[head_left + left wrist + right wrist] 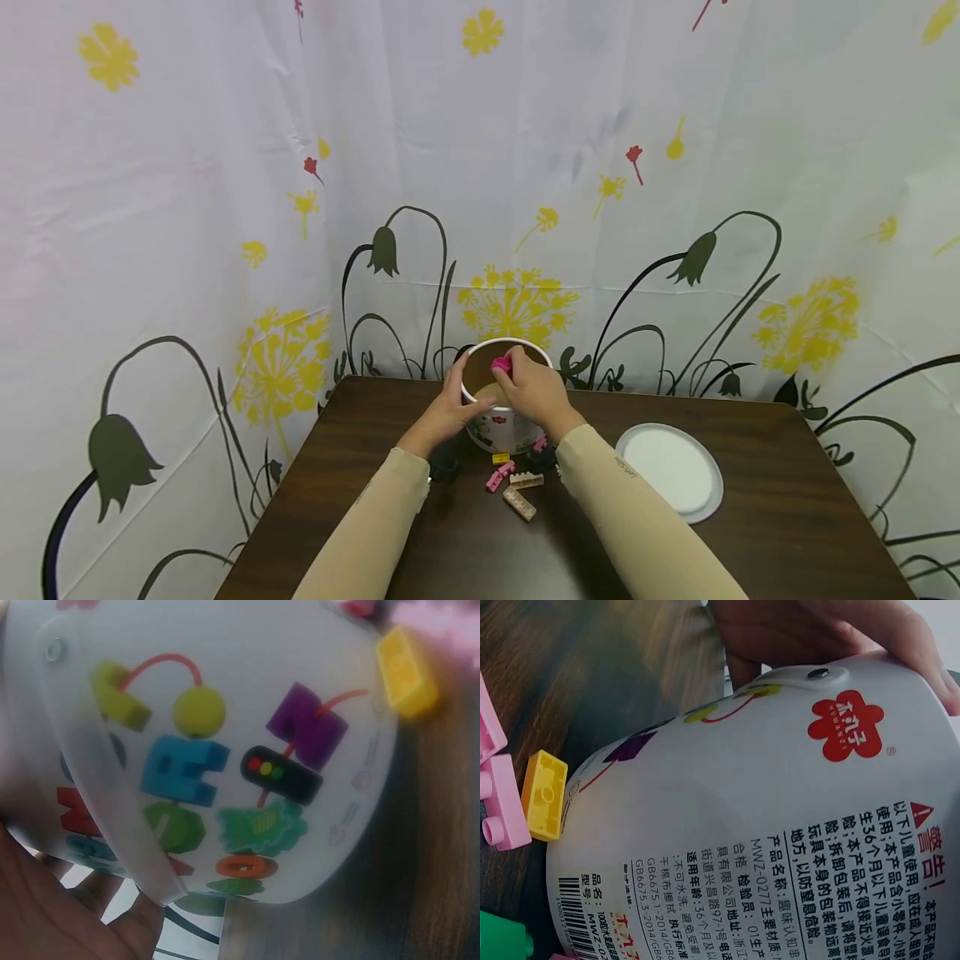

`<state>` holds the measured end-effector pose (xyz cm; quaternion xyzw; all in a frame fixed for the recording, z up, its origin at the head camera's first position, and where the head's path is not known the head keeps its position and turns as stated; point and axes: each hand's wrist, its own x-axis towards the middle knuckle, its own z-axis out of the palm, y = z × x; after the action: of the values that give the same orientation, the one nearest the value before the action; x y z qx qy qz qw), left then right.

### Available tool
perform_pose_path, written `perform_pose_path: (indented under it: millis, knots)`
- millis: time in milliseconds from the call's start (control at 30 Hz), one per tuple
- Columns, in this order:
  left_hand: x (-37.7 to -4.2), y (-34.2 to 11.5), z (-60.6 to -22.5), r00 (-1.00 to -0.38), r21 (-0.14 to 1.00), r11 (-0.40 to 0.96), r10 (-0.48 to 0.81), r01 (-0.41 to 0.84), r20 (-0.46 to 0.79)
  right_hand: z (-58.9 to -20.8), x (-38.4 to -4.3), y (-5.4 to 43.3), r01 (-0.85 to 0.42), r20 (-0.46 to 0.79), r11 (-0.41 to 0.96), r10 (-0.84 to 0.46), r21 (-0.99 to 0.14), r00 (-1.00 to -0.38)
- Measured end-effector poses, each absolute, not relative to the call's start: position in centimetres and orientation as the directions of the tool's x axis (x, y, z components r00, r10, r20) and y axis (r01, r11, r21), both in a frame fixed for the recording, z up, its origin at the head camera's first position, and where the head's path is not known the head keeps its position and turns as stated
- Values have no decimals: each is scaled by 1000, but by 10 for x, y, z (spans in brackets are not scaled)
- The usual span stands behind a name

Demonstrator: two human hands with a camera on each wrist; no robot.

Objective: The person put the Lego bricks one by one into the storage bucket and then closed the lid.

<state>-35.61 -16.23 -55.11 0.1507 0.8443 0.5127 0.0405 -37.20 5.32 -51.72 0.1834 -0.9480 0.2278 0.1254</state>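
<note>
A white bucket (504, 432) with printed coloured letters and pictures stands near the table's back edge, tilted so that its mouth shows. My left hand (448, 412) grips its left side, fingers along the outside and thumb over the front rim. In the left wrist view those fingers (135, 922) reach round the wall, beside the white handle (105, 772). My right hand (536, 392) pinches a bright pink piece (501, 365) over the bucket's mouth. Its exact shape is hidden by the fingers. In front lie a yellow block (501, 459), pink blocks (497, 479) and tan blocks (520, 504).
A round white lid (671, 468) lies on the dark wooden table (787, 500) to the right. Dark pieces (444, 467) sit under the forearms. A green block (502, 937) shows in the right wrist view. A flowered curtain (525, 167) hangs behind the table.
</note>
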Motion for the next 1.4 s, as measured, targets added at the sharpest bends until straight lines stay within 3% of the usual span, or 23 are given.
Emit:
perform_pose_path:
  millis: [367, 1400]
  knots:
    - [-354, -162, -551, -954, 892, 410, 290, 191, 70, -520, -373, 53, -376, 274, 820, -278, -431, -921]
    - [-362, -159, -549, -962, 870, 448, 254, 206, 96, -521, -375, 60, -471, 318, 784, -362, -406, -876]
